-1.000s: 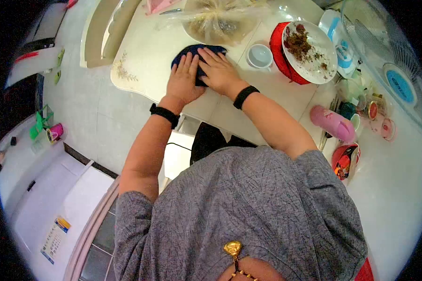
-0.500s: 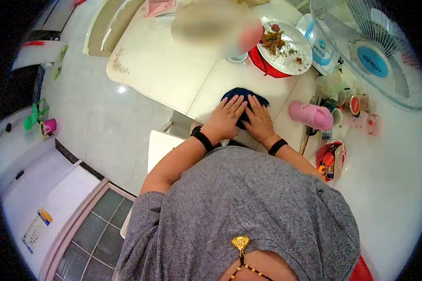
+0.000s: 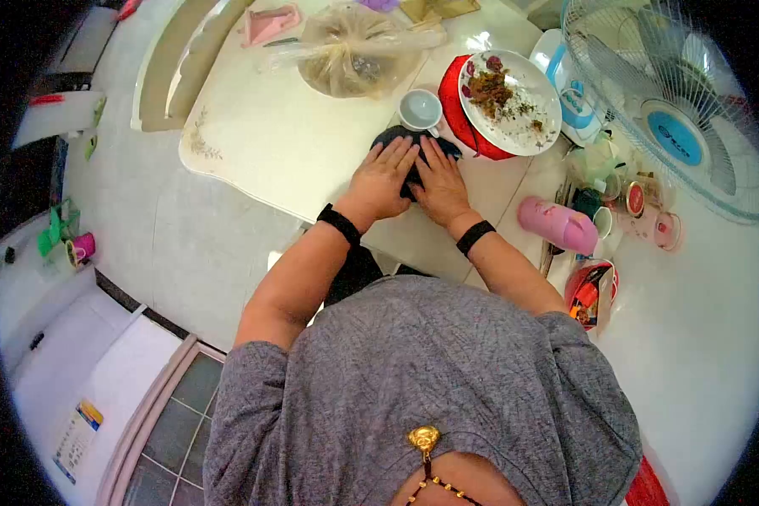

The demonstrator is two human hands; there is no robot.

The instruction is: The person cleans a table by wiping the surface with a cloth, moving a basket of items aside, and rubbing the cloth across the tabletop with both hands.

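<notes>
A dark blue cloth (image 3: 411, 175) lies bunched on the cream table (image 3: 261, 152). My left hand (image 3: 383, 181) rests on its left part, palm down with fingers stretched forward. Beside it my right hand (image 3: 441, 184) presses on the right part, fingers also extended and flat. Both hands cover much of the cloth. Just beyond the fingertips stands a white cup (image 3: 420, 110), close against the cloth's far edge. To the right of the cup, a white plate (image 3: 521, 139) with food scraps sits over a red round item (image 3: 454, 97).
A tied plastic bag (image 3: 354, 59) and a pink tray (image 3: 270, 25) are at the far side. On the right stand a fan (image 3: 670, 131), a pink thermos (image 3: 557, 224), several cups and jars, and a red container (image 3: 590, 295). A chair (image 3: 164, 76) is at the far left.
My hands and the cloth have moved forward and slightly left on the table, up close to the cup. The bag and cup, blurred or covered before, now show clearly.
</notes>
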